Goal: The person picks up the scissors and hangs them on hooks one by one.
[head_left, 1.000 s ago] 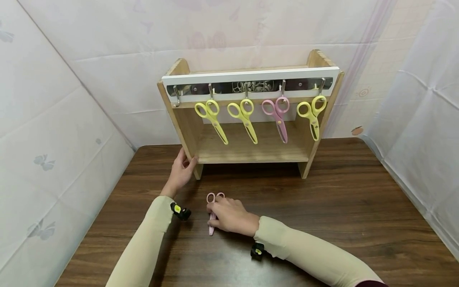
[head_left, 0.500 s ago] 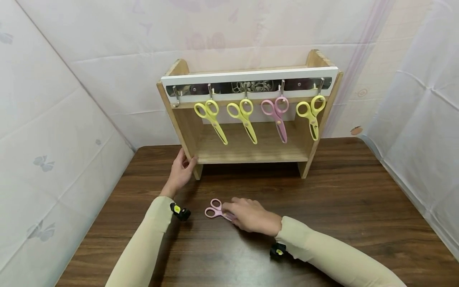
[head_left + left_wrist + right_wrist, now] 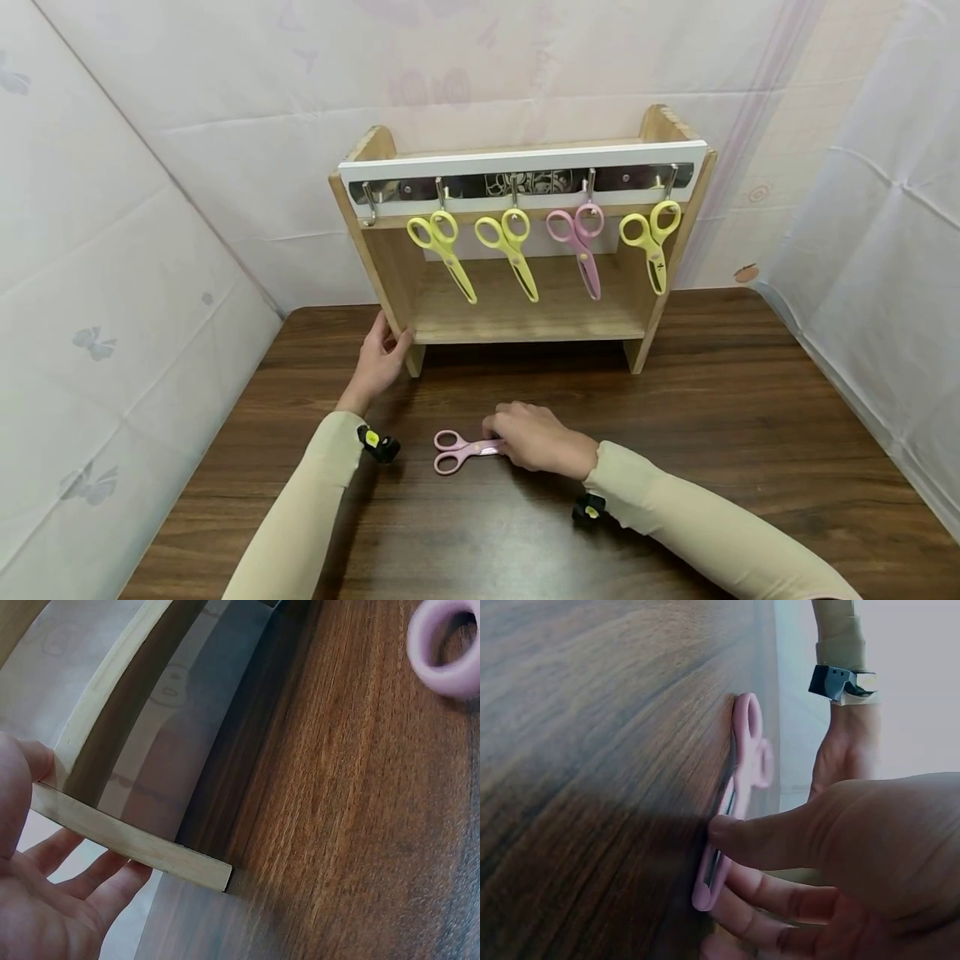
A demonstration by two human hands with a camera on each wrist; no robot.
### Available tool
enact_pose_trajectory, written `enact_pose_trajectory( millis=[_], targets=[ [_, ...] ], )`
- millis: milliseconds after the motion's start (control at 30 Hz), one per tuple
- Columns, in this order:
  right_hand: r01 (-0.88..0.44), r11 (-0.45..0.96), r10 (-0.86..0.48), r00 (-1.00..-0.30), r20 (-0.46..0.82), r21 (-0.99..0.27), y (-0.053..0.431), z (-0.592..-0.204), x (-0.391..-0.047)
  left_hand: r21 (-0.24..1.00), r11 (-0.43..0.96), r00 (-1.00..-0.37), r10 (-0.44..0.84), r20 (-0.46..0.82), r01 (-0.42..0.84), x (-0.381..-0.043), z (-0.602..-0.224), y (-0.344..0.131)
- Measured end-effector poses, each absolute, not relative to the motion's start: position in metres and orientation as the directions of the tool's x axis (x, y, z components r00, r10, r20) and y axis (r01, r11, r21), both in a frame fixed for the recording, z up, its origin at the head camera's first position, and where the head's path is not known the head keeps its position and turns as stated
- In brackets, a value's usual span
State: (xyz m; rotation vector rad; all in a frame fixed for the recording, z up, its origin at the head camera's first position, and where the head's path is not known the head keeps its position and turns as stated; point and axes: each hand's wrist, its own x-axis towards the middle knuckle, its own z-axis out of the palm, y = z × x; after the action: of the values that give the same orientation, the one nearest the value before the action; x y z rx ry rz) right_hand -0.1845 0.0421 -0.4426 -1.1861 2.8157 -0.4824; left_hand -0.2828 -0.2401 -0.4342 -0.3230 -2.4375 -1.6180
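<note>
Pink scissors (image 3: 474,449) lie low over the table, handle loops to the left and blades to the right. My right hand (image 3: 538,437) pinches them by the blade end; in the right wrist view the thumb presses one side of the scissors (image 3: 740,780), with fingers behind. My left hand (image 3: 377,365) grips the lower left side panel of a wooden shelf (image 3: 525,321). From the left wrist, the thumb rests at the inner side of the panel (image 3: 142,844) and the fingers lie along its outer face.
On the shelf's hook rail (image 3: 465,183) hang yellow scissors (image 3: 453,262), more yellow scissors (image 3: 521,265), pink scissors (image 3: 585,250) and another yellow pair (image 3: 656,254) at the right. The leftmost hook (image 3: 368,204) carries nothing. Patterned cloth (image 3: 187,275) surrounds the brown table (image 3: 712,417).
My right hand has moved right, and the scissors have turned from blades toward me to blades pointing right. The left hand stays on the shelf panel.
</note>
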Motion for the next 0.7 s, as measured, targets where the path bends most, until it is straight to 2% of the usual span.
enact_pose_trajectory(
  millis=[433,700],
  targets=[
    [-0.696,0.646,-0.670,-0.714,0.203,-0.315,0.039,-0.450,-0.188,0.886,0.367,-0.959,0.076,0.273,0.282,-0.281,-0.433,-0.239],
    [-0.686,0.659,-0.660,-0.724,0.201,-0.309,0.038,-0.452,-0.188,0.889,0.368,-0.962,0.083,0.261,0.273,-0.267,-0.413,-0.231]
  ],
)
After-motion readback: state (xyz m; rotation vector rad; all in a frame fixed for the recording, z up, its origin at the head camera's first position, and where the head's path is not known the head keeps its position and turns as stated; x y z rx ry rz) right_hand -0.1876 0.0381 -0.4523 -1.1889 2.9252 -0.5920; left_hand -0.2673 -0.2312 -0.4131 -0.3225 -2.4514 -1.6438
